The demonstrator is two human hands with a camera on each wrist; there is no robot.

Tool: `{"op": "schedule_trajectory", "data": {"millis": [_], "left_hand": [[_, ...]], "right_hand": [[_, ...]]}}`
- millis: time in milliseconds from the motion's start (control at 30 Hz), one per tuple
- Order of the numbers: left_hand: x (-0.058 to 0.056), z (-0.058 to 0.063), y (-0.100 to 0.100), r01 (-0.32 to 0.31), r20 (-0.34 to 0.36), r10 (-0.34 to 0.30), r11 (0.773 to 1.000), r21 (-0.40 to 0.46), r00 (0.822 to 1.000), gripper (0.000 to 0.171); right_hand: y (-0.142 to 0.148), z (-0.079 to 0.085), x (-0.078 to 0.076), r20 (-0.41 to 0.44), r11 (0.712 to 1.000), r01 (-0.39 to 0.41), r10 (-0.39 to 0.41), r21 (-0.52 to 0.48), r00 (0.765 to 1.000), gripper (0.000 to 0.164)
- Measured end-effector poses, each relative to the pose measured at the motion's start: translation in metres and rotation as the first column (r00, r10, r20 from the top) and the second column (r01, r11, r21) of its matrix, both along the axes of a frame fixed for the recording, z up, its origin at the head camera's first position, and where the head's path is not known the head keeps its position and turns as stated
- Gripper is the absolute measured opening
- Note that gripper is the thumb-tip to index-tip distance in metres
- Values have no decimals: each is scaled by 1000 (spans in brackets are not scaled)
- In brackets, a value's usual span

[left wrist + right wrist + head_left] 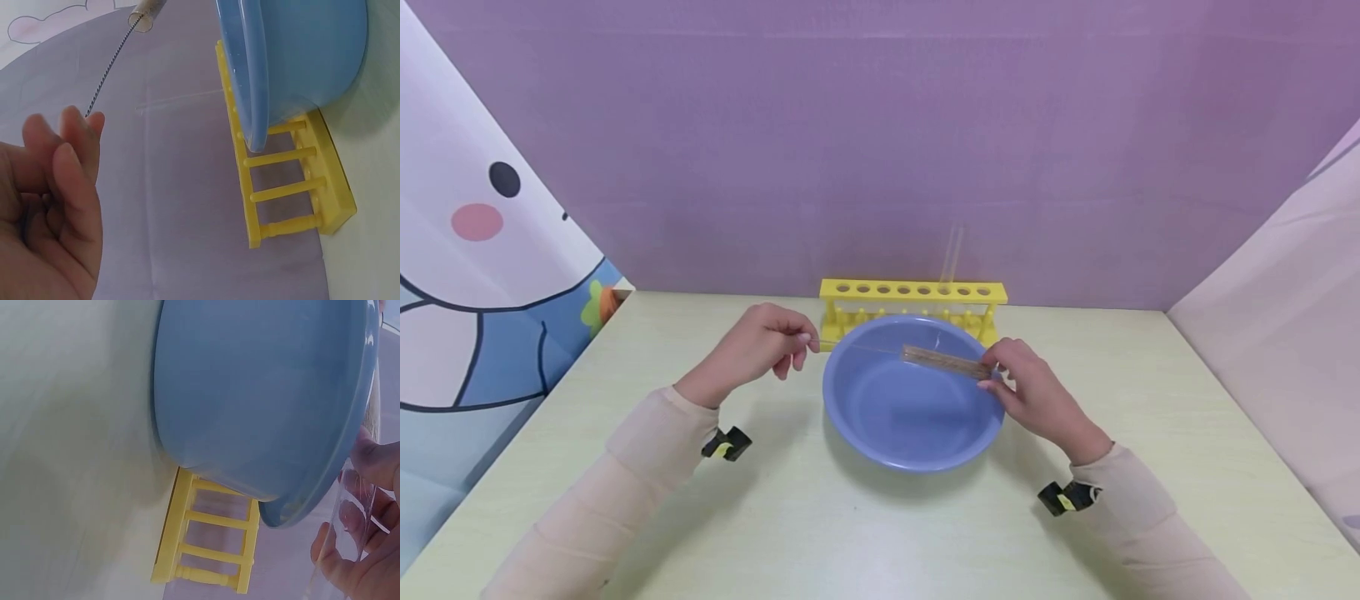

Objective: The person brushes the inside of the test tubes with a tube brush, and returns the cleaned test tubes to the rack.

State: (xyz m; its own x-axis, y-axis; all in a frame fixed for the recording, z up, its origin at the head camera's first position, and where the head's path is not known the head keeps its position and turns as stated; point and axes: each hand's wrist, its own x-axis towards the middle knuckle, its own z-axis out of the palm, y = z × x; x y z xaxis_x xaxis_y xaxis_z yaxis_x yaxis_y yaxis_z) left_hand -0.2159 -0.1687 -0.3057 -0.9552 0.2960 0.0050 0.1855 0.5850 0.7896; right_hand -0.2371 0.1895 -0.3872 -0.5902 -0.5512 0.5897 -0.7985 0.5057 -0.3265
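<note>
My left hand (763, 337) pinches the thin twisted-wire handle of a test tube brush (111, 67), left of the blue basin. The brush's brown bristles lie inside a clear glass test tube (351, 519). Its mouth faces left in the head view, with the wire running out of it. At the basin's right rim my right hand (1037, 396) grips the tube between thumb and fingers. Tube and bristles slant across the upper part of the blue basin (880, 408), above its opening. Part of the wire is hidden in my left fingers.
Behind the basin stands a yellow test tube rack (872, 289), its lower part partly hidden by the basin. Another clear test tube (951, 254) stands in it, leaning slightly. A purple backdrop (880, 150) rises at the table's far edge.
</note>
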Motion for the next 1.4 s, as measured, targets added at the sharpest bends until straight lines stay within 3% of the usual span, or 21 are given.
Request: {"op": "schedule_trajectory", "data": {"millis": [300,1400], "left_hand": [[-1,-3,4,-2,42,1,999,33,999,22],[-4,-13,22,17,78,-23,997,80,997,23]], "right_hand": [[-3,-1,2,-6,1000,18,-18,-5,1000,31],[-14,1,12,-22,997,74,-74,15,997,30]]}}
